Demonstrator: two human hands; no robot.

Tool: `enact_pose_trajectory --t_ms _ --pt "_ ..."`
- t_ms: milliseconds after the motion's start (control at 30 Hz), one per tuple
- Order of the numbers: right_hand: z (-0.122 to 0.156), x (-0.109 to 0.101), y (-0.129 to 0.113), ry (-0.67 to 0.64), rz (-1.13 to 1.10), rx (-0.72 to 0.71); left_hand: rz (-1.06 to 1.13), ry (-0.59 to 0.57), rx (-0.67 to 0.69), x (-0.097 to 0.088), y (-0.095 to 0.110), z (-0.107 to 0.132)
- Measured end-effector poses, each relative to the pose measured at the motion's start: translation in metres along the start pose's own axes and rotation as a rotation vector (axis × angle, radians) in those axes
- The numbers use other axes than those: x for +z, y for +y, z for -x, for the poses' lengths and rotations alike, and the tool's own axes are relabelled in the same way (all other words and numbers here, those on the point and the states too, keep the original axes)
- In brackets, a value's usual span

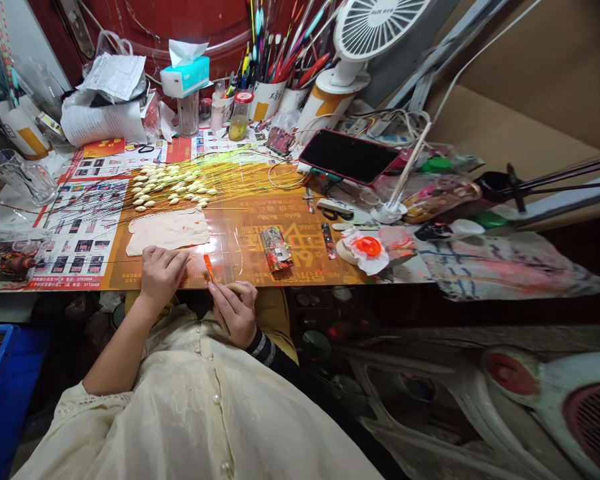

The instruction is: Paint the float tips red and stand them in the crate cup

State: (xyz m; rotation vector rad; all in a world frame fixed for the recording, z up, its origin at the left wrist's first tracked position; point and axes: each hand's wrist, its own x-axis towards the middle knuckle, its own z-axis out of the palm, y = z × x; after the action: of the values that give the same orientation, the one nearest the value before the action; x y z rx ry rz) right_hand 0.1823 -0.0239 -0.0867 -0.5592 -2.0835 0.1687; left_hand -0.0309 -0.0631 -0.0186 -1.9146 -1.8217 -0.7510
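Note:
My right hand (234, 310) is at the table's front edge, its fingers closed around a slim orange-tipped tool (209, 267) that points up and away over the table. Most of its handle is hidden in the fingers. My left hand (163, 273) rests at the edge just below a pale cloth (167, 230), fingers curled and pressed together; whatever they may pinch is hidden. Small orange specks lie on the cloth. Beyond it, several cream bud-shaped pieces (173, 183) lie on thin stems. To the right sits a small dish of bright orange paint or paste (368, 247) on white tissue.
A paint-smeared small box (276, 249) lies right of my hands. Farther back are a dark tablet (349, 156), a white fan (383, 27), a tissue box (185, 77), a red-lidded jar (241, 117) and a cup of brushes (267, 100). A blue crate (10, 393) stands low at left.

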Motion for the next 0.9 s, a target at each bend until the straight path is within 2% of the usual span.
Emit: enact_pose_trajectory --t_ms 400,700,900 --pt "-0.006 -0.007 -0.002 0.039 -0.042 -0.045 -0.04 0.037 0.017 -0.008 -0.003 0.002" --pt "-0.011 0.004 -0.012 0.03 -0.095 -0.099 -0.046 0.051 -0.019 -0.013 -0.01 0.013" --pt "-0.01 0.01 -0.013 -0.003 -0.032 -0.081 -0.066 0.057 -0.021 -0.012 -0.011 0.014"
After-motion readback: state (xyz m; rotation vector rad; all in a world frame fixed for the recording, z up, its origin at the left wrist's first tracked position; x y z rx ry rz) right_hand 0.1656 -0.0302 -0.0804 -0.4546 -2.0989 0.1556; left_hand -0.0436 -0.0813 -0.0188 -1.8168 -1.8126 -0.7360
